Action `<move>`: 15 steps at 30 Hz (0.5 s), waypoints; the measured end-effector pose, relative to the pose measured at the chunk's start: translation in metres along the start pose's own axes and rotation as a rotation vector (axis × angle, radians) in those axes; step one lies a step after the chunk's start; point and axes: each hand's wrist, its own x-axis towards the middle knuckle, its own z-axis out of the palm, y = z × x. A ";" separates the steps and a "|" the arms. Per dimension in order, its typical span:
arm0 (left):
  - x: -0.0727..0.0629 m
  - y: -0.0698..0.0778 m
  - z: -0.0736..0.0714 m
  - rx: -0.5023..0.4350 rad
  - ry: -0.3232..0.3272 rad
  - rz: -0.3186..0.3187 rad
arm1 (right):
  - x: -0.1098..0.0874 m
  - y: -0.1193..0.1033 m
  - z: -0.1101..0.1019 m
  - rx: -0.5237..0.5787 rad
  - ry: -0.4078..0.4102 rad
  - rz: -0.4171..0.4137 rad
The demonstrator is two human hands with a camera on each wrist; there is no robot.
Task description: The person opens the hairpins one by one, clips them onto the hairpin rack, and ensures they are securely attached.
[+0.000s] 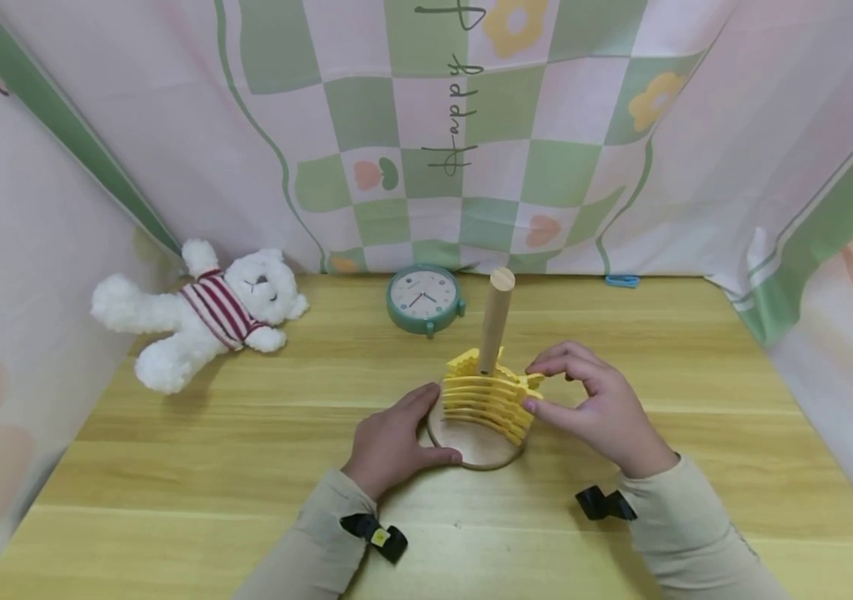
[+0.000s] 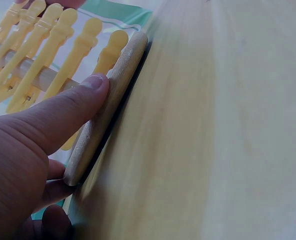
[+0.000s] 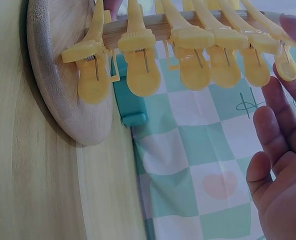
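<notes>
A round wooden base (image 1: 474,446) with an upright wooden post (image 1: 497,321) stands on the table. Several yellow plastic clothespins (image 1: 481,403) are clipped on the post one above another, handles toward the right. Spring wires show in them in the right wrist view. My left hand (image 1: 400,442) grips the base at its left edge, thumb (image 2: 90,92) on top and fingers round the rim. With thumb and fingertips, my right hand (image 1: 595,404) pinches the handles of the topmost clothespin (image 3: 286,65). Its other fingers are loosely bent below the handles.
Behind the post lies a round green clock (image 1: 424,298). A white plush bear (image 1: 220,308) in a striped shirt lies at the back left. A small blue clip-like item (image 1: 622,282) is by the back edge, where a patterned curtain (image 1: 434,125) hangs.
</notes>
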 end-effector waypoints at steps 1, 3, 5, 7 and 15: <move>0.000 0.000 0.000 -0.001 0.000 0.000 | 0.000 0.000 0.000 -0.002 -0.002 0.002; 0.000 0.000 0.000 -0.002 0.000 -0.001 | 0.000 0.001 0.000 -0.007 -0.006 0.011; 0.000 0.000 0.000 -0.003 0.000 -0.002 | 0.000 0.001 -0.001 -0.014 -0.008 0.021; -0.001 0.001 -0.001 -0.004 -0.001 -0.004 | 0.000 0.002 -0.001 -0.019 -0.011 0.031; -0.001 0.002 -0.001 -0.009 -0.001 -0.003 | -0.001 0.003 -0.003 -0.017 -0.018 0.047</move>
